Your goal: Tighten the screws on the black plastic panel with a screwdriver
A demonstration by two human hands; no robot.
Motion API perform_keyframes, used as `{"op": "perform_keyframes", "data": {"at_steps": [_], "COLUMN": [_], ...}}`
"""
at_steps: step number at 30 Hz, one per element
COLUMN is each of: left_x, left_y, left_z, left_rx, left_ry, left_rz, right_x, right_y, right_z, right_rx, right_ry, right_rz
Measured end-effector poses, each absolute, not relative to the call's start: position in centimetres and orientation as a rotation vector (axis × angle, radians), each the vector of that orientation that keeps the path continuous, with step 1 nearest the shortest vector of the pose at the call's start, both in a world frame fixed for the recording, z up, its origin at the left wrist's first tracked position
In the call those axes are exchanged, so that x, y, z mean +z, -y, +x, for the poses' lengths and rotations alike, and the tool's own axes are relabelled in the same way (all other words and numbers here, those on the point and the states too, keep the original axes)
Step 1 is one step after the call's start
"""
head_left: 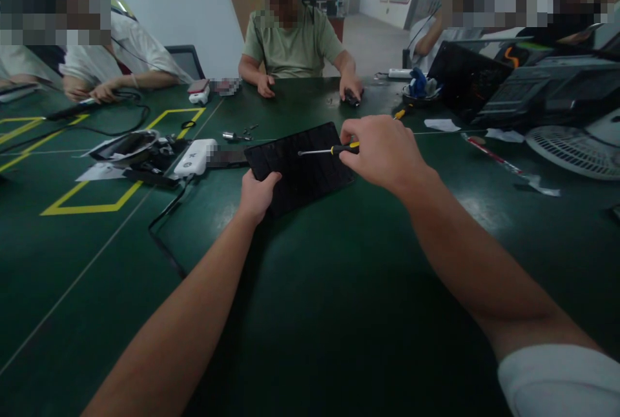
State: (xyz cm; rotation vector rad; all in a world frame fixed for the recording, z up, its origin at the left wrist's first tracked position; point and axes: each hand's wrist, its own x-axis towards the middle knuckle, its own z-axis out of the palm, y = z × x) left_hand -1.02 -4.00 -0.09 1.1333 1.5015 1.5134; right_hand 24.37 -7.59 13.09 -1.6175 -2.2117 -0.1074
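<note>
My left hand (260, 193) grips the near left corner of a flat black rectangular panel (305, 178), thumb on top and fingers underneath. The panel is tilted over the green table, and its exact kind is not clear. In my right hand (385, 152) is a screwdriver (317, 152) with a yellow and black handle and a thin metal shaft. The shaft lies across the view of the panel, pointing left; whether its tip touches the surface I cannot tell. Just left of the panel sits a white box with a cable (196, 157).
Small metal parts (237, 135) lie beyond the panel. A pile of dark parts (140, 152) rests on the left by yellow tape lines. At the right are a white fan grille (576, 149), paper scraps (442, 125) and a large black casing (533, 88). Several people sit around the table (339, 314).
</note>
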Motion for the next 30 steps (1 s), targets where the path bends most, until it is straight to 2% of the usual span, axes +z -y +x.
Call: {"op": "perform_keyframes", "data": {"at_steps": [7,30], "left_x": [-0.1,0.1], "left_y": [3.8,4.1], "left_z": [-1.0,-1.0], "left_rx": [1.501,1.504], "left_ry": [-1.507,-1.472], "left_rz": [1.103,1.107], "right_x": [13.3,13.0], "right_y": [7.4,6.8], "right_z": [24.8,25.2], "right_rx": [-0.021,-0.064], "right_ry": [2.238,2.22], "right_rz": [-1.597,-1.577]}}
